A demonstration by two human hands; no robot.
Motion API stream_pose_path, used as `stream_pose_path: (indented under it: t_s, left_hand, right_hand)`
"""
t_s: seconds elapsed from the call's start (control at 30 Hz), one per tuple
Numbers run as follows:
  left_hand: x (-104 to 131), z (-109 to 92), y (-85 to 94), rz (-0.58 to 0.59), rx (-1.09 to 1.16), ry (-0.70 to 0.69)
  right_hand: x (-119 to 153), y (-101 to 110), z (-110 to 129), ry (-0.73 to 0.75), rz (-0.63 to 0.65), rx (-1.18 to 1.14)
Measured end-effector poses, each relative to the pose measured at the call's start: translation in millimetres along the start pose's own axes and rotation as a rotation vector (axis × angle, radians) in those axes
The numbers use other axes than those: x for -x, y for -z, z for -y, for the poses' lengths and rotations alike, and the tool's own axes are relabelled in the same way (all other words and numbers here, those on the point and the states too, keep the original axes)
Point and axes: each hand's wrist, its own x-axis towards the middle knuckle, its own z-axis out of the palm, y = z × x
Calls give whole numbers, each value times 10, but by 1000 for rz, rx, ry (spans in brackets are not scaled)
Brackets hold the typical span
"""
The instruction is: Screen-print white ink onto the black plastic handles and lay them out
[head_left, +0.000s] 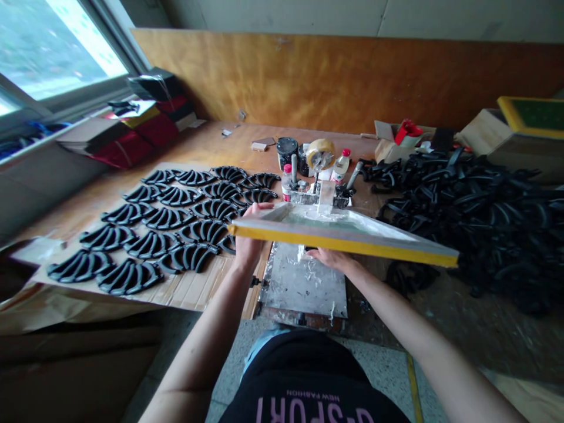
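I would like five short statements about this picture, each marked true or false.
1. The person's left hand holds the flat rectangular frame with yellow edge. True.
2. The right hand is above the frame. False: the right hand is below it, near the flat grey metal plate.
3. Black ribbed plastic fan-shaped pieces lie in rows on flat brown cardboard. True.
4. The jumbled pile of black plastic parts lies left of the plate. False: the pile lies to its right.
5. Both clear plastic bottles have blue caps. False: these bottles have red caps.
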Motion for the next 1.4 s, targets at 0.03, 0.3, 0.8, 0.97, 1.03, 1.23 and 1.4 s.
stream_pose_path:
  t_s: [0.03, 0.3, 0.8, 0.97, 1.03, 1.23, 1.4]
  left_hand:
    - [-41, -19, -31, 13, 15, -9]
    - [-46, 61, -51, -24, 6, -53]
    - [-82, -22, -155, 1, 217, 51]
    - [-56, -13, -161, -18, 223, 52]
    - [-60, -11, -173, -16, 234, 45]
    - [-79, -13, -186, -19, 248, 39]
    - [-62, 48, -154, -12, 218, 27]
  right_hand:
    - [-117, -87, 78, 77, 30, 21]
    - [50, -378, 140, 325, 31, 135]
    - [-254, -585, 248, 352, -144, 85]
    - [114, -694, 385, 511, -12, -42]
    - [90, -636, 421, 513, -45, -86]
    - [-335, -519, 406, 344, -144, -13]
    - [66, -566, 502, 450, 3, -215]
